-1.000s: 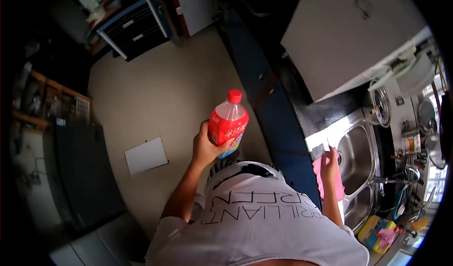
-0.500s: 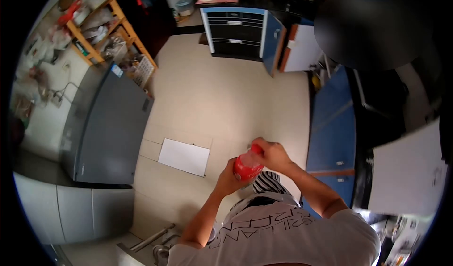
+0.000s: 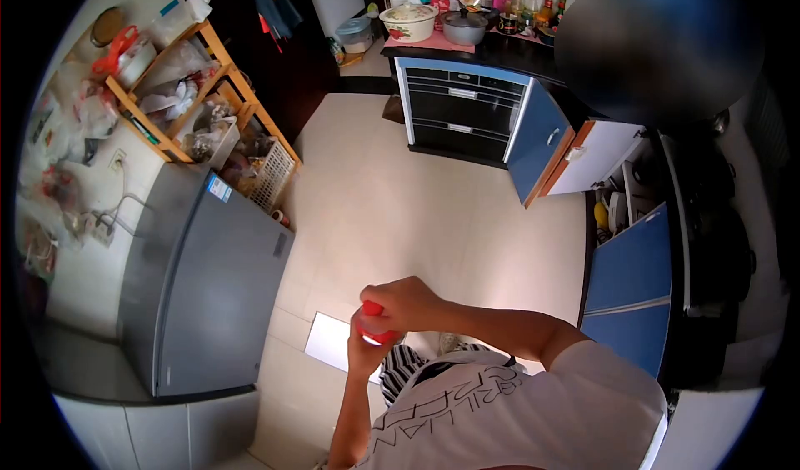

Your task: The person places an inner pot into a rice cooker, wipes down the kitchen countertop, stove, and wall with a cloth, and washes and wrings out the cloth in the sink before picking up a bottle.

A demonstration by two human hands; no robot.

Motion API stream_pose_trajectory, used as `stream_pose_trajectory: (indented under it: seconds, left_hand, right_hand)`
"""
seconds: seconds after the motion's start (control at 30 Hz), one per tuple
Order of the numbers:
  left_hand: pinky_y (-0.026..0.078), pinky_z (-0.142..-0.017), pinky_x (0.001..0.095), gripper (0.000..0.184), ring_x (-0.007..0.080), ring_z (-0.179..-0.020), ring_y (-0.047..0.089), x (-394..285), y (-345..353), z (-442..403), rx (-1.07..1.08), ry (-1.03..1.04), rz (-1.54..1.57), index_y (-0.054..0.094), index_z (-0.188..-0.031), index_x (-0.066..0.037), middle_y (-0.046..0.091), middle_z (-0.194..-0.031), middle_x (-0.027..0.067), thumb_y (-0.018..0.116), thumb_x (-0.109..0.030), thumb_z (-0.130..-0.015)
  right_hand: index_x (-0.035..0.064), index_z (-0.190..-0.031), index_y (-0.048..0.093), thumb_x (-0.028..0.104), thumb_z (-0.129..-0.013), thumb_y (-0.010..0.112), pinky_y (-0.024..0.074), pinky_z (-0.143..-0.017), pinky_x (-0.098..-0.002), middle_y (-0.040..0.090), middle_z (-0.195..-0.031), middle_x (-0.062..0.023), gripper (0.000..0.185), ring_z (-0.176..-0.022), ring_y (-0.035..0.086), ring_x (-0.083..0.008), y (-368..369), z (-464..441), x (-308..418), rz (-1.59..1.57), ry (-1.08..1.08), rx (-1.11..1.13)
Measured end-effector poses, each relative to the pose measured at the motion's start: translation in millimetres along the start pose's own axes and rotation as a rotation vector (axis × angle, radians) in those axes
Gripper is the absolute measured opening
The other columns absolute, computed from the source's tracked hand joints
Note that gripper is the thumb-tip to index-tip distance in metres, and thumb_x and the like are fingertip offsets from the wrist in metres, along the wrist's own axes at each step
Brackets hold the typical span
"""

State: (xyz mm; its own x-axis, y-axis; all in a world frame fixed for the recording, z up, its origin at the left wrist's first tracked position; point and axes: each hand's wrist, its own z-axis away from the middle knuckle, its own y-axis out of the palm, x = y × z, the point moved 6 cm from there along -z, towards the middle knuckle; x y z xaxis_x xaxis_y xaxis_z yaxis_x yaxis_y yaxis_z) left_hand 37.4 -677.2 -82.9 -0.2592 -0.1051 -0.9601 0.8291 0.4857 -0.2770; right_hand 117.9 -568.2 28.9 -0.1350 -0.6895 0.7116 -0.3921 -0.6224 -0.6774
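Observation:
A red bottle (image 3: 383, 337) with a red top is held in front of my body, above the floor. My left hand (image 3: 362, 352) wraps round its body from the left and below. Over its top, my right hand (image 3: 407, 303) is closed with the fingers bent round the red cap (image 3: 372, 307). Much of the bottle is hidden by the fingers, and its label cannot be read. Below and behind the left hand, a white rectangular sheet (image 3: 328, 337) lies on the floor.
A grey fridge (image 3: 225, 278) stands at left, with a wooden shelf rack (image 3: 218, 49) beyond it. Blue cabinets (image 3: 629, 270) line the right side; a cabinet door (image 3: 542, 141) stands ajar. Pots, including a lidded enamel pot (image 3: 408, 24), sit on the far counter.
The view has swung, so the fridge and counter appear lower. Both hands and the bottle have shifted left in view, and my right hand now covers more of the bottle's top.

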Motion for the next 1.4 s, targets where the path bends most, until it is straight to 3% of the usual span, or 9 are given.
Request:
stream_pose_trajectory:
  seconds: [0.2,0.63,0.9,1.03,1.13,1.23,1.3,1.37,1.4]
  left_hand:
    - [0.043,-0.085,0.0322,0.07,0.0211,-0.102,0.051,27,-39,-107,-0.276,0.044,0.132,0.039,-0.119,-0.002,0.051,-0.111,0.0132,0.079,-0.012,-0.062]
    - [0.046,-0.082,0.0309,0.067,0.0195,-0.094,0.057,41,-144,-438,0.057,-0.151,-0.051,0.045,-0.114,-0.002,0.058,-0.104,0.0113,0.082,-0.019,-0.06]
    - [0.046,-0.082,0.0302,0.068,0.0193,-0.094,0.057,110,-169,-611,-0.117,-0.253,0.072,0.047,-0.112,-0.001,0.059,-0.104,0.0111,0.082,-0.021,-0.058]
    - [0.046,-0.081,0.0297,0.067,0.017,-0.093,0.056,124,-178,-712,-0.176,-0.296,0.223,0.046,-0.111,0.001,0.058,-0.102,0.0101,0.082,-0.019,-0.058]
    - [0.046,-0.082,0.0313,0.069,0.0177,-0.096,0.055,116,-200,-790,-0.173,-0.246,0.018,0.045,-0.114,-0.002,0.057,-0.106,0.0086,0.082,-0.02,-0.059]
    - [0.046,-0.082,0.0313,0.069,0.0189,-0.098,0.055,111,-216,-859,-0.222,-0.242,0.101,0.045,-0.114,-0.002,0.056,-0.109,0.0094,0.081,-0.021,-0.059]
    - [0.046,-0.082,0.0312,0.069,0.019,-0.098,0.055,101,-224,-913,-0.273,-0.255,-0.133,0.045,-0.115,-0.001,0.056,-0.109,0.0098,0.081,-0.021,-0.059]
    - [0.045,-0.083,0.0313,0.07,0.0194,-0.098,0.055,110,-231,-963,-0.252,-0.257,-0.244,0.044,-0.116,-0.001,0.055,-0.109,0.01,0.081,-0.02,-0.06]
    - [0.044,-0.085,0.0314,0.069,0.0192,-0.1,0.054,114,-231,-990,-0.235,-0.299,-0.171,0.044,-0.116,-0.001,0.055,-0.11,0.0101,0.081,-0.019,-0.06]
  right_hand:
    - [0.0089,-0.082,0.053,0.035,-0.076,0.056,0.0459,-0.051,-0.0335,0.06,-0.067,-0.0067,0.027,-0.059,0.059,-0.0244,14,-133,-47,-0.03,-0.08,0.053]
    - [0.0104,-0.112,0.052,0.032,-0.081,0.058,0.046,-0.065,-0.0283,0.061,-0.077,-0.0073,0.038,-0.069,0.059,-0.0207,-69,-416,-181,-0.134,0.191,0.232]
    - [0.0121,-0.118,0.05,0.032,-0.088,0.05,0.0466,-0.072,-0.0305,0.063,-0.093,-0.0122,0.035,-0.079,0.061,-0.0234,-143,-538,-344,-0.297,0.377,0.012]
    - [0.0114,-0.121,0.048,0.027,-0.091,0.045,0.0438,-0.07,-0.0292,0.062,-0.099,-0.0049,0.034,-0.083,0.056,-0.0138,-213,-618,-403,-0.2,0.435,-0.028]
    - [0.0026,-0.117,0.05,0.031,-0.093,0.041,0.0386,-0.091,-0.0293,0.056,-0.114,-0.0072,0.039,-0.105,0.053,-0.0154,-278,-679,-441,-0.422,0.317,-0.193]
    - [0.0065,-0.124,0.047,0.031,-0.093,0.039,0.0342,-0.097,-0.0302,0.053,-0.119,-0.01,0.04,-0.106,0.052,-0.0206,-351,-747,-470,-0.457,0.051,-0.179]
    - [-0.0025,-0.129,0.034,0.042,-0.095,0.019,0.0184,-0.107,-0.0362,0.047,-0.126,-0.0152,0.059,-0.119,0.042,-0.0299,-381,-786,-459,-1.077,0.06,-0.29]
    - [-0.0041,-0.122,0.044,0.051,-0.092,0.005,0.0384,-0.097,-0.0418,0.051,-0.119,-0.0206,0.074,-0.111,0.05,-0.0321,-406,-830,-457,-0.816,-0.202,-0.315]
    - [-0.0057,-0.126,0.038,0.05,-0.092,0.005,0.0333,-0.1,-0.0413,0.047,-0.123,-0.0218,0.073,-0.116,0.045,-0.031,-414,-853,-462,-0.803,-0.223,-0.272]
